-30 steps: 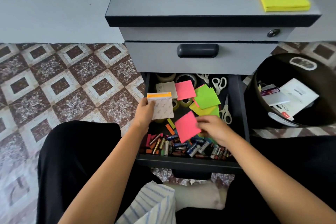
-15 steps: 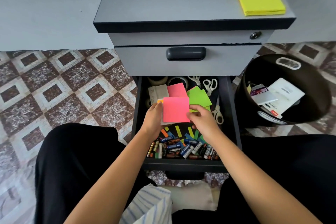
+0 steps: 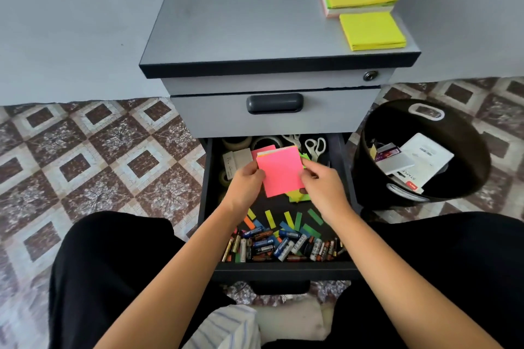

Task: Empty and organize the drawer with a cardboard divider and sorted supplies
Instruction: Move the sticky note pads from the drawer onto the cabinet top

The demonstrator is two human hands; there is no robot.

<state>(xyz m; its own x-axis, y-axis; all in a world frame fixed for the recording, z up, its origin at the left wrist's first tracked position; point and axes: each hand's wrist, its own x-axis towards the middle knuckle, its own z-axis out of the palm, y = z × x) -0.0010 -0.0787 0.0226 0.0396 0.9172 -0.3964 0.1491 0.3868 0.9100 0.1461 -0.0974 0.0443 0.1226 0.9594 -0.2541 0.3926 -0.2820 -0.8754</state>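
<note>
Left hand (image 3: 246, 182) and right hand (image 3: 321, 185) grasp a pink pad (image 3: 281, 173) of sticky notes between them, the left with its thumb curled over the pad's left edge, the right pinching the opposite edge with thumb and fingers. The pad is held slightly tilted, face up, above the back half of the open bottom drawer (image 3: 283, 268) of a grey cabinet (image 3: 241, 22).

Beneath the pad, green notes (image 3: 297, 196) and another pink sheet poke out. Tape rolls (image 3: 238, 142) sit along the drawer's back left, with scissors (image 3: 315, 147) at the back right. Loose coloured strips (image 3: 289, 219) in yellow, green, orange and blue lie scattered across the dark drawer floor nearer the person. Batteries (image 3: 280, 245) are heaped in a row against the front wall.

The drawer above is closed, its dark handle (image 3: 274, 103) centred. On the cabinet top, two yellow pads (image 3: 371, 32) lie near the right edge, the rear one stacked on paler layers.

A black bin (image 3: 470, 167) stands just right of the cabinet, holding white packets and cards. The person sits on a patterned tiled floor (image 3: 85, 156), black trousers (image 3: 113, 263) on either side of the drawer.
</note>
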